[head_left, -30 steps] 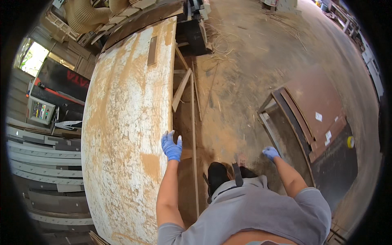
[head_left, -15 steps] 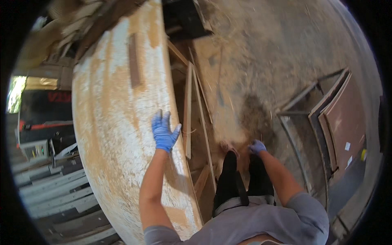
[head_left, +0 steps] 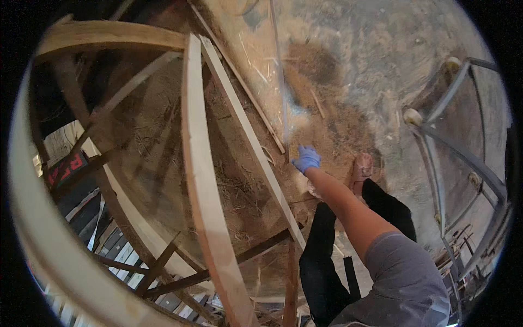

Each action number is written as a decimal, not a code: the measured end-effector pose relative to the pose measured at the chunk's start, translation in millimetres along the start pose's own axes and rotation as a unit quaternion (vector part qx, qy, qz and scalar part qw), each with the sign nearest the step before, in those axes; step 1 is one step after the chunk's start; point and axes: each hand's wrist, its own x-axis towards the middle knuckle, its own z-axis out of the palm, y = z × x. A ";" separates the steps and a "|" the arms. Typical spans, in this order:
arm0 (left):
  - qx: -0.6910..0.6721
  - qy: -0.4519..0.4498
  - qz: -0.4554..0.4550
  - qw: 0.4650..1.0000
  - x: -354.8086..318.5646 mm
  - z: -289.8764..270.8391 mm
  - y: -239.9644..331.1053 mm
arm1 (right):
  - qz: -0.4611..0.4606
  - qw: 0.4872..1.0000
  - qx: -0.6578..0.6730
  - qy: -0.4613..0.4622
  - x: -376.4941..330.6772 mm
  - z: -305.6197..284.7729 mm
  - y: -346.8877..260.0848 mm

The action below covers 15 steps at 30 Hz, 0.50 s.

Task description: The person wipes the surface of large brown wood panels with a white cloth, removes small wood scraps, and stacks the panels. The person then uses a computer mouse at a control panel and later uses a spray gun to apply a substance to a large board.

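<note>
My right hand [head_left: 306, 158], in a blue glove, reaches down low over the sawdust-strewn floor in front of my feet. Its thumb stands apart from the fingers, and I see nothing held in it. A long thin strip [head_left: 284, 98] runs along the floor and ends close beside the hand; whether they touch I cannot tell. Left of the hand, a narrow pale batten [head_left: 248, 131] slants down toward my legs. Further left stands a wider pale plank [head_left: 204, 169]. My left hand is out of the picture.
Dark crossed wooden braces [head_left: 158, 267] fill the lower left, behind a pale curved edge [head_left: 71, 261] near me. A curved wooden beam [head_left: 114, 37] lies across the upper left. A metal frame [head_left: 463, 144] stands at the right. My foot [head_left: 362, 166] is beside loose sawdust [head_left: 338, 125].
The view has dropped lower; wooden framing now shows where the worn board's top was. My left hand, earlier on that board, has left view. My right hand has moved forward from my knee.
</note>
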 end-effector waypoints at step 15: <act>0.046 -0.025 -0.001 0.999 45.6 54.7 -31.7 | 0.057 0.952 0.198 0.228 128.0 112.3 -27.5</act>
